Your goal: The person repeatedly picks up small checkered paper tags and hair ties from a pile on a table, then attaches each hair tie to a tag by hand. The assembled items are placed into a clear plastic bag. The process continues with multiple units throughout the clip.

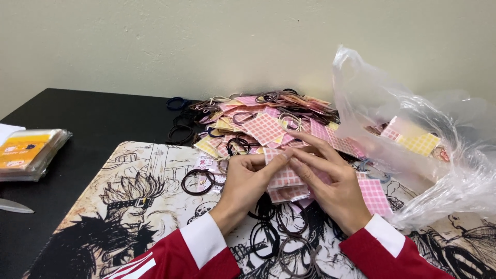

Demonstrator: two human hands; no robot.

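Both hands meet over the printed desk mat (129, 206): the left hand (247, 182) and right hand (330, 181) pinch a pink checked card (287, 178) between fingertips, fingers clamped on its edges. Best kept flat and gripped lightly (thin card creases easily). Behind lies a heap of matching cards (263, 126) with springy dark hair ties (197, 182), beside a crinkled clear plastic bag (439, 155).
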